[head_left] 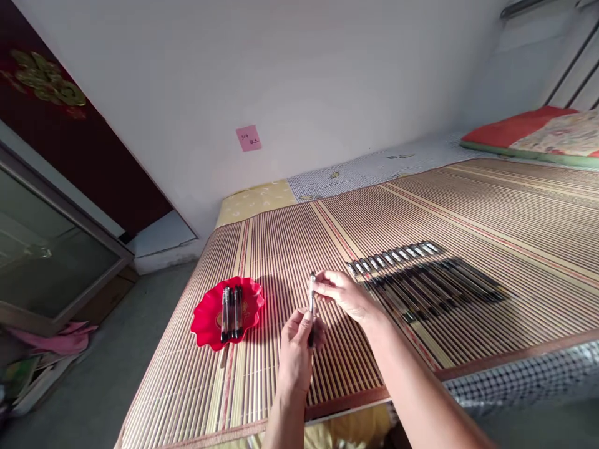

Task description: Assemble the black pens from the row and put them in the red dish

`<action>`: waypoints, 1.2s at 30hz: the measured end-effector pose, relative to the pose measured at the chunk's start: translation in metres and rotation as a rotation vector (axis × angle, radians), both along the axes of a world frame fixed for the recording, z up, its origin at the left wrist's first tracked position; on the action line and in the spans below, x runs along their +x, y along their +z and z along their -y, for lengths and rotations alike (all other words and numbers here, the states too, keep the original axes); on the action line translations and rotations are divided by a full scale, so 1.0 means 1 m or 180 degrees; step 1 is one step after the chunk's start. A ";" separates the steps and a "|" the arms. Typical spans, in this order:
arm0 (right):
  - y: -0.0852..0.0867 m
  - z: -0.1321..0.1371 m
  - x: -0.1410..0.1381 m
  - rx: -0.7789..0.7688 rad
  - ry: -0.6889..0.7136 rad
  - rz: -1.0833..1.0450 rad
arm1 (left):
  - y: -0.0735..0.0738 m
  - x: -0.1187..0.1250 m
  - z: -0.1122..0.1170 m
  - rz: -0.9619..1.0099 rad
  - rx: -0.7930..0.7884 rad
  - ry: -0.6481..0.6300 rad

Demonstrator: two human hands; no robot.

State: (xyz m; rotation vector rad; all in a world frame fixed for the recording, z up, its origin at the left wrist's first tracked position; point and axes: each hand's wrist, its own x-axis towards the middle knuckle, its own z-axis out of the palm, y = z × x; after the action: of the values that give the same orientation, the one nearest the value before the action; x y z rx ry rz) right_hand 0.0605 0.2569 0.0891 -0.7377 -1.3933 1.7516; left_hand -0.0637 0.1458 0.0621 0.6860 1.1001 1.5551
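Note:
Upright in front of me, a pen (311,303) is held by both hands over the mat. My left hand (296,343) is closed around its lower, dark end. The thumb and fingers of my right hand (344,294) pinch the upper end, where the cap (312,284) sits; whether cap and barrel are joined I cannot tell. Left of my hands, a red scalloped plate (203,321) bears several capped pens (232,313) lying side by side. To the right lie a row of short pen caps (397,257) and, just nearer, a row of dark pen barrels (433,288).
A striped bamboo mat (281,255) covers the bed. Folded bedding (538,134) lies at the far right. A pink note (248,138) is stuck on the white wall (327,75). Left of the bed are the grey floor (154,324) and a glass-paned frame (51,249).

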 end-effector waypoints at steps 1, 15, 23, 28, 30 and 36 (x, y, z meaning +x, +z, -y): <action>0.000 -0.002 0.001 -0.0024 -0.0176 0.0016 | -0.001 0.000 0.001 -0.0241 0.0039 0.0099; -0.012 -0.012 -0.007 0.0319 -0.0817 0.0284 | 0.018 -0.044 0.018 -0.2965 0.0046 0.1765; -0.029 -0.015 -0.010 0.0747 -0.0704 0.0708 | 0.034 -0.119 0.026 -0.3750 -0.0960 0.2925; -0.033 -0.013 -0.010 0.0932 -0.0392 0.0821 | 0.029 -0.127 0.018 -0.4623 -0.1928 0.2694; -0.032 -0.013 -0.010 0.0983 -0.0403 0.0859 | 0.026 -0.130 0.017 -0.4741 -0.2200 0.2561; -0.031 -0.014 -0.008 0.1051 -0.0416 0.0863 | 0.019 -0.134 0.019 -0.4866 -0.2339 0.2435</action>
State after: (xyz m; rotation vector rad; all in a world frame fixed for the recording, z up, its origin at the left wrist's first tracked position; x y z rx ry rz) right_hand 0.0523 0.2710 0.0579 -0.8820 -1.7216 1.3121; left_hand -0.1981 0.1268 0.0812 0.9513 3.1319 0.7738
